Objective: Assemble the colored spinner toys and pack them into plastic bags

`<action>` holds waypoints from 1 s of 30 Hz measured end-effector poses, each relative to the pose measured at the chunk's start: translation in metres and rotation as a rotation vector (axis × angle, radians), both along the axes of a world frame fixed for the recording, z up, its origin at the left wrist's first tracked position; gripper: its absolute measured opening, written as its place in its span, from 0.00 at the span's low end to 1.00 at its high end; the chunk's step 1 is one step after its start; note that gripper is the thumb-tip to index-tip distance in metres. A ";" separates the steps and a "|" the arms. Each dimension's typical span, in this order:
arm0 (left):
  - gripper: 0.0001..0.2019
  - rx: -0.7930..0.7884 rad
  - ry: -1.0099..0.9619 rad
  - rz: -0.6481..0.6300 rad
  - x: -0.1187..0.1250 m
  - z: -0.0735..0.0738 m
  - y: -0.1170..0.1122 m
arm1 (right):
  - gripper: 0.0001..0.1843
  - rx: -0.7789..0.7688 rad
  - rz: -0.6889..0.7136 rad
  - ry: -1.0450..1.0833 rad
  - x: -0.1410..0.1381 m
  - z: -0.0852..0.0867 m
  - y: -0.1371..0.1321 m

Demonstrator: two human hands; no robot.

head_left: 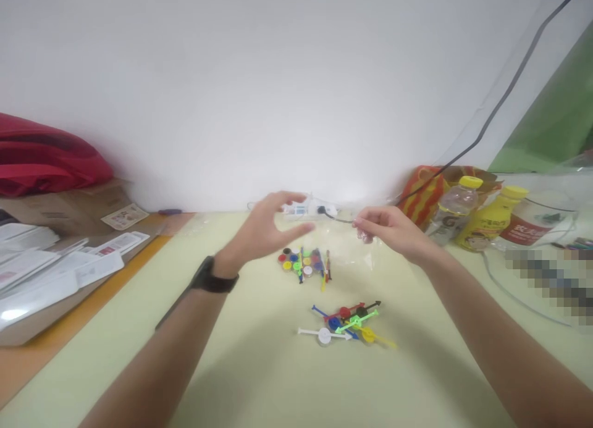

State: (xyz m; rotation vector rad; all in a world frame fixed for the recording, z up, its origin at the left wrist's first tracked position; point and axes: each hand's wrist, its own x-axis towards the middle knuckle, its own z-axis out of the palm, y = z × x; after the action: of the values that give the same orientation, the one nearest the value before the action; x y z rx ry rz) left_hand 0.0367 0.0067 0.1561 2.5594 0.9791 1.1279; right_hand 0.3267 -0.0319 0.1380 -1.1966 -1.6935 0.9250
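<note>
My left hand (266, 230) is raised over the pale yellow table (259, 378), fingers spread and curved, holding nothing; a dark band is on its wrist. My right hand (393, 230) is raised beside it with fingertips pinched on the edge of a clear plastic bag (347, 246) that hangs down toward the table. Below the hands lies a cluster of small coloured round pieces and sticks (303, 264). Nearer to me is a pile of coloured plastic arrow-shaped pieces (349, 323), one of them white.
Two bottles with yellow caps (467, 221) and a clear jar (542, 221) stand at the right by a striped bag. A white power strip (308, 209) with a black cable lies at the wall. Cardboard, white packets (55, 273) and a red bag are at left.
</note>
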 end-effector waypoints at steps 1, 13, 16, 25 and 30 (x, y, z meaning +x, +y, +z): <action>0.31 0.039 0.064 -0.045 0.008 -0.002 -0.008 | 0.22 -0.003 -0.002 0.003 -0.003 0.000 -0.001; 0.48 0.149 0.364 -0.054 0.037 -0.032 -0.026 | 0.17 -0.020 0.075 0.056 -0.013 0.007 -0.014; 0.45 0.145 0.368 -0.043 0.032 -0.026 -0.025 | 0.22 -0.027 0.080 0.057 -0.009 0.011 -0.017; 0.43 0.187 0.445 0.030 0.031 -0.019 -0.026 | 0.15 0.390 -0.334 -0.136 -0.018 0.016 -0.024; 0.42 0.225 0.452 0.046 0.033 -0.019 -0.028 | 0.30 0.098 -0.187 -0.107 -0.027 0.026 -0.042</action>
State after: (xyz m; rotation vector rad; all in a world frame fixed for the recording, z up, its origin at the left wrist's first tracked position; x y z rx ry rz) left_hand 0.0700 -0.0213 0.1369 3.0720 1.0552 0.7126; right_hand 0.2997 -0.0743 0.1642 -1.3326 -1.6570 0.6677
